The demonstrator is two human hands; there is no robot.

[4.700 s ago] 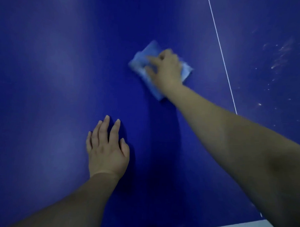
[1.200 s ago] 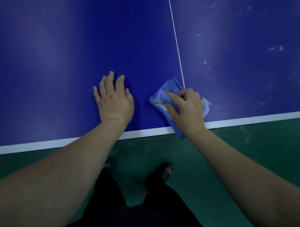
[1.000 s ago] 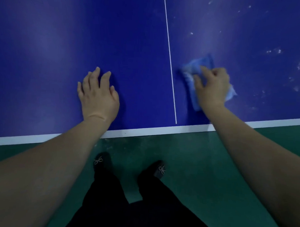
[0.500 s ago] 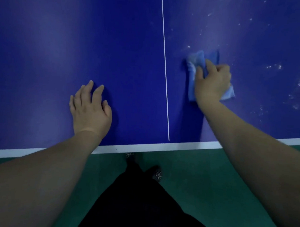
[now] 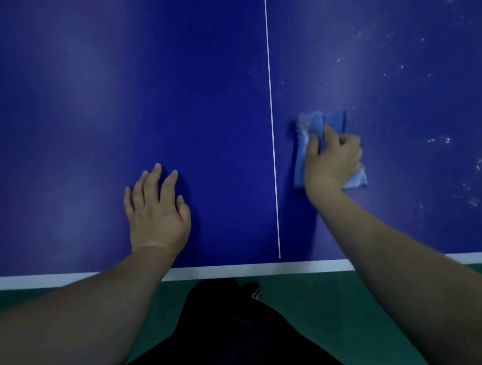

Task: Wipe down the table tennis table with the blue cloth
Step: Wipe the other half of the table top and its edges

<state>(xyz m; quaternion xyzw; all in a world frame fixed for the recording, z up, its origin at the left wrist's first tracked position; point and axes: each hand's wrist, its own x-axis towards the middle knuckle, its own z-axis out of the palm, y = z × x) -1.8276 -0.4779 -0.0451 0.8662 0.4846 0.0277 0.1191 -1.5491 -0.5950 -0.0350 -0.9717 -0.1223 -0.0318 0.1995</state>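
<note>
The dark blue table tennis table (image 5: 106, 101) fills the upper view, with a thin white centre line (image 5: 271, 134) and a white edge stripe (image 5: 231, 269) along the near side. My right hand (image 5: 332, 161) grips the crumpled light blue cloth (image 5: 314, 122) and presses it on the table just right of the centre line. My left hand (image 5: 158, 212) lies flat on the table left of the line, fingers spread, holding nothing. White dust specks (image 5: 438, 140) dot the surface to the right of the cloth.
Below the table's near edge is green floor (image 5: 325, 308). My dark trousers (image 5: 229, 332) and one shoe (image 5: 255, 292) show right under the edge.
The right hand has carried the cloth from the near edge at the centre line across to the right half and a little farther up the table. The left hand stays flat.
</note>
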